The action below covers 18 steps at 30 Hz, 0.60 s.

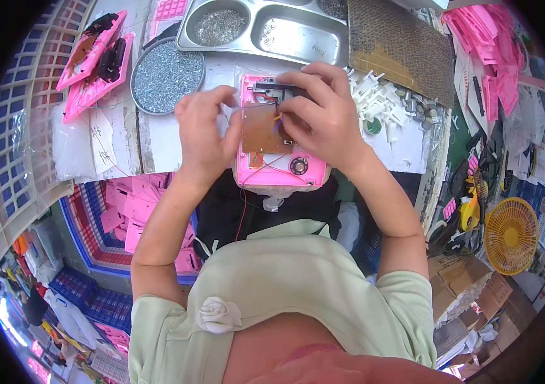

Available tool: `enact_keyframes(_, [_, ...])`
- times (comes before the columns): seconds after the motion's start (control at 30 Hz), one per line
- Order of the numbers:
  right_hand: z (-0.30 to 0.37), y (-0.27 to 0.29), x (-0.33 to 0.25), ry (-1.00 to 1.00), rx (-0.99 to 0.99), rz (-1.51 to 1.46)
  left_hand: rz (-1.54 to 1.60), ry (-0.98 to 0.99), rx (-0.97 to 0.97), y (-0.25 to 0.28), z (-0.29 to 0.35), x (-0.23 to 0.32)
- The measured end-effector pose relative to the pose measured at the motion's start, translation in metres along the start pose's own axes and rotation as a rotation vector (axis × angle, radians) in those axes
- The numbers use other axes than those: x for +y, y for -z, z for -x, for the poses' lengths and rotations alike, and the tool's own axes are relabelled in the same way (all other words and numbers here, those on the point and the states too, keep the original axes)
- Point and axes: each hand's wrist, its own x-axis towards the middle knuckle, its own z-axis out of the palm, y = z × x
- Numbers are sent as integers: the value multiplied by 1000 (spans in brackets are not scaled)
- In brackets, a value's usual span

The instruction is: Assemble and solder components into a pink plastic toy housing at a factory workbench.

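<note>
A pink plastic case [319, 173] lies open in front of me, with a brown circuit board [259, 131] over its middle. Thin wires and a small round black part [298, 166] show in its lower half, and a black strip-like part [266, 87] crosses its top. My left hand [207, 128] is at the case's left edge, thumb beside the board and fingers apart. Over the right side, my right hand [327, 115] has its fingers curled close together by yellow and blue wires at the board's edge. What its fingertips hold is hidden.
Left of the case stands a round tray of small screws [167, 77]. A metal compartment tray [263, 48] lies behind. White plastic parts [381, 102] are heaped at right, beside a brown textured sheet [400, 48]. Pink assemblies [96, 77] lie far left; a crate of pink pieces [93, 233] sits below.
</note>
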Motion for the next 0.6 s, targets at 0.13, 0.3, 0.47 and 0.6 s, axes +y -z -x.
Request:
enact_keyframes(0.13, [18,14,-4,-94,21,32,-42,-111,197,18,0,29])
enact_keyframes(0.3, [33,20,1,-220,66,-11,230,-11,-63,13,-13,86])
enact_keyframes(0.47, [34,19,4,-240,73,-49,-19,-106,-238,-8,-26,51])
enact_keyframes(0.6, [38,19,6,-252,74,-62,-30,-45,-159,3,-24,29])
